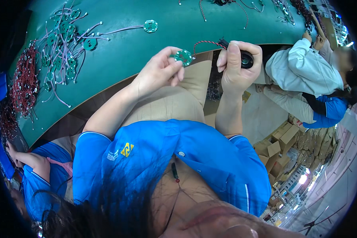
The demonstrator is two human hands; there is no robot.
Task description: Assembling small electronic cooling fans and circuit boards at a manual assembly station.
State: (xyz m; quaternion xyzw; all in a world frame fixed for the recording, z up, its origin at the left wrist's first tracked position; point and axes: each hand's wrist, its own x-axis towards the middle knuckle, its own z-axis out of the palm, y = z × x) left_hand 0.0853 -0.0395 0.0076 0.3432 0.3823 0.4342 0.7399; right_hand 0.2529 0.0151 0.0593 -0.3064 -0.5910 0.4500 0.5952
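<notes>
My left hand (pixel 158 70) pinches a small round green circuit board (pixel 183 58) by its edge, between thumb and fingers. Closed around a small round black part like a speaker (pixel 247 60) is my right hand (pixel 237 73), with the thumb up along its side. From the board's right edge a twisted red and black wire (pixel 207 42) arches over to a small black piece (pixel 223 43) at my right fingertips. Both hands are raised above my lap, just off the near edge of the green table (pixel 119 53). Where the wire ends is partly hidden by my fingers.
Several green boards with pale cables (pixel 61 51) lie tangled at the left, beside a heap of red wires with round parts (pixel 24 81). One separate board (pixel 150 26) lies farther in. More wired parts lie along the far edge. Co-workers sit at both sides; cardboard boxes (pixel 285 135) stand right.
</notes>
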